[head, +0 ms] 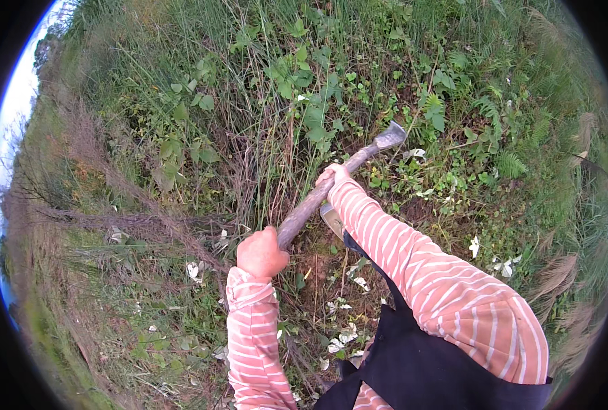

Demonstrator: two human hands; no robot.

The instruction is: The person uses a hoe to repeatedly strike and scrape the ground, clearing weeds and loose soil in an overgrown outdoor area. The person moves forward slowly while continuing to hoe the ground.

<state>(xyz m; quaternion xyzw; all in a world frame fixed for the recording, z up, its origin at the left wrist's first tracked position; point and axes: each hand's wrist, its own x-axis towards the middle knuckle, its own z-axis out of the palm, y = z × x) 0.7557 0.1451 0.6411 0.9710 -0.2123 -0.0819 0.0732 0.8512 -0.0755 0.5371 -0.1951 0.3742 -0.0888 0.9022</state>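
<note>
A long-handled tool with a rough wooden handle (pixel 310 205) crosses the middle of the view at a slant. Its grey metal head (pixel 391 136), whose exact kind I cannot tell, points up and right among leaves and stems. My left hand (pixel 263 252) is closed round the lower end of the handle. Farther up, nearer the metal head, my right hand (pixel 334 174) grips the same handle. Both arms wear pink and white striped sleeves. Part of a shoe (pixel 332 219) shows below the handle, beside my right forearm.
Tall grass (pixel 263 123) and leafy vines (pixel 314 118) stand ahead. Ferns (pixel 509 164) grow at the right. Dry brown branches (pixel 145 205) reach in from the left. Pale upturned leaves (pixel 342 341) and reddish soil (pixel 314 277) lie near my body.
</note>
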